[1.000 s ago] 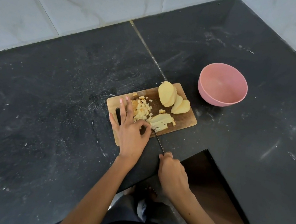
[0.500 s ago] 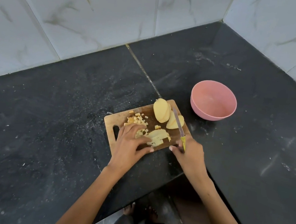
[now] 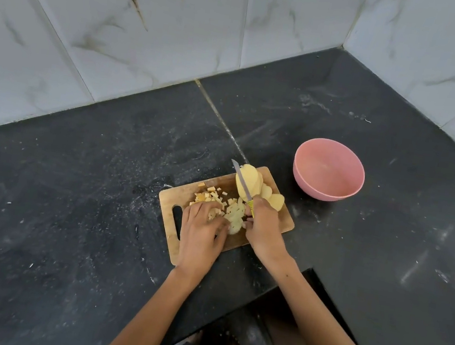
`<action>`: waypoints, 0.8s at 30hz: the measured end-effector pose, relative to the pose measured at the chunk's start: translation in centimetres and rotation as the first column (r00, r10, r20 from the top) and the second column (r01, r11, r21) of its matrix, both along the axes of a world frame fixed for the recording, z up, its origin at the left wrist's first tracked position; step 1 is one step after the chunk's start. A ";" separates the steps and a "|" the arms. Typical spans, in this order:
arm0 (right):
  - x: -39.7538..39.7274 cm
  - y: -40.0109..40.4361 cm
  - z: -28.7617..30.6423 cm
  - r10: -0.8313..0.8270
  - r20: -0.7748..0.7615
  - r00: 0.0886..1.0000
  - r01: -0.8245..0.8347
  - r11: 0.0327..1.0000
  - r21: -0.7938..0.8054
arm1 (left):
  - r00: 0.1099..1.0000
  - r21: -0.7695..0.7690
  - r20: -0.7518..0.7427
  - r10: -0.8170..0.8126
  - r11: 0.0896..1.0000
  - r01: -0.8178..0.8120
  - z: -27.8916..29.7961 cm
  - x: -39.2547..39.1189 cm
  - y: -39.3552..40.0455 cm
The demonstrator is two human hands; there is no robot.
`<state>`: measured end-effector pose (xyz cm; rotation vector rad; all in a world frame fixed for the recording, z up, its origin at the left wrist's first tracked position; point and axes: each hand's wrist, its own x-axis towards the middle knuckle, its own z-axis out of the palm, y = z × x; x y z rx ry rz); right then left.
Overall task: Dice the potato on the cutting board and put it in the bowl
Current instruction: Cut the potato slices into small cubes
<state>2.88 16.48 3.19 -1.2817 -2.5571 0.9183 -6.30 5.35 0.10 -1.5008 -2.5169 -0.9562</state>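
Seen from above, two bare hands work over a wooden board. The right hand point(image 3: 263, 228) has a closed grip round the yellow-green handle of a knife point(image 3: 243, 185), its fingers wrapped about it. The blade points away from the person and up to the left, lying across the front of the uncut potato point(image 3: 248, 183). It looks raised or resting against the potato, probably kept clear of the other hand while the pieces are gathered.

The left hand point(image 3: 200, 232) lies palm down on the board point(image 3: 283, 226), fingers curled over a small pile of potato strips point(image 3: 235, 217). Whether it pinches the strips or only presses them together I cannot tell. The likely purpose is to bunch them so they can be cut crosswise into cubes.

Just beyond the left fingertips lies a scatter of finished cubes point(image 3: 210, 195), too many and too small to count with certainty, roughly fifteen or more showing. Toward the far right end of the board sit one large potato piece and about two or three loose slices point(image 3: 274, 200) leaning beside it.

One pink bowl point(image 3: 328, 170) stands on the dark surface point(image 3: 99, 182) just beyond the board's right end, close for an easy transfer. Nothing is visible inside it, so dicing appears partly done and no potato has been moved.

One board, one knife, one bowl. Pale marble-patterned tiles back the corner.
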 end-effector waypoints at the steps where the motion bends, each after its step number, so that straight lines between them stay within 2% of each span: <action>1: -0.2 0.2 0.1 0.042 -0.008 0.999 -0.043 0.999 -0.008 | 1.000 0.015 0.014 0.010 1.000 -0.010 0.0 -0.1 0.0; 4: -0.3 0.7 0.5 0.151 -0.054 0.987 -0.153 0.987 -0.052 | 0.998 0.047 0.054 0.025 0.999 -0.027 -0.1 -0.4 -0.3; 7: 0.9 1.2 0.9 0.022 -0.121 0.992 -0.033 0.995 -0.090 | 0.996 0.050 0.083 0.028 0.998 -0.032 0.0 -0.7 -0.7; 9: 2.1 1.0 0.8 -0.070 -0.103 0.992 0.056 0.989 -0.134 | 0.995 0.054 0.092 0.030 0.998 -0.035 0.1 -0.8 -0.9; 12: 2.5 -0.3 0.4 -0.068 -0.009 0.998 0.065 0.979 -0.192 | 0.994 0.045 0.103 0.034 0.998 -0.039 0.2 -0.8 -0.9; 15: 0.7 -1.5 0.2 -0.046 -0.006 0.999 0.045 0.994 -0.100 | 0.993 0.020 0.114 0.030 0.999 -0.033 0.3 -0.8 -0.8; 17: -0.6 -1.7 0.3 -0.057 -0.033 0.998 0.055 0.996 -0.068 | 0.993 0.013 0.119 0.022 1.000 -0.024 0.3 -0.9 -0.8; 22: -2.2 -1.0 0.7 -0.135 -0.215 0.967 0.086 0.971 -0.222 | 0.987 0.027 0.158 0.011 1.000 -0.015 0.3 -1.2 -0.8; 24: -2.0 -0.4 1.1 -0.102 -0.236 0.966 0.056 0.979 -0.196 | 0.986 0.042 0.164 0.008 0.999 -0.015 0.2 -1.2 -0.9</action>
